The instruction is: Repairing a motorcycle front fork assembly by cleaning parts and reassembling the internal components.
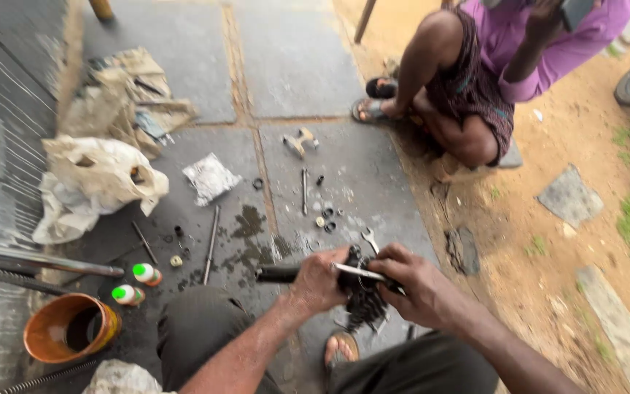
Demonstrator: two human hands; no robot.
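- Head view: a greasy black part (362,292), with a chain hanging from it, is held above the stone floor (308,66), just over the person's sandalled foot (340,349).
- The left hand (319,281) is closed around the part where a dark handle (277,273) sticks out away from it.
- The right hand (417,288) is closed on the part's other side, and a thin metal tool (359,272) is pinched across the part by it.
- A slip is judged likely: the part looks oily, so the tool could skid off and strike the left hand's fingers.
- If the grip were lost, the part would probably fall onto the foot below it.
- Small rings and washers (327,217) lie on the floor just beyond the part, beside a spanner (369,238); they could be scattered or lost by a dropped chain.
- An oil stain (249,226) is spread left of the part, so any piece set down there may be fouled.
- Two green-capped bottles (136,283) and an orange pot (67,328) stand well left of the part.
- A crouching person (475,87) sits far beyond the part, apart from the work.
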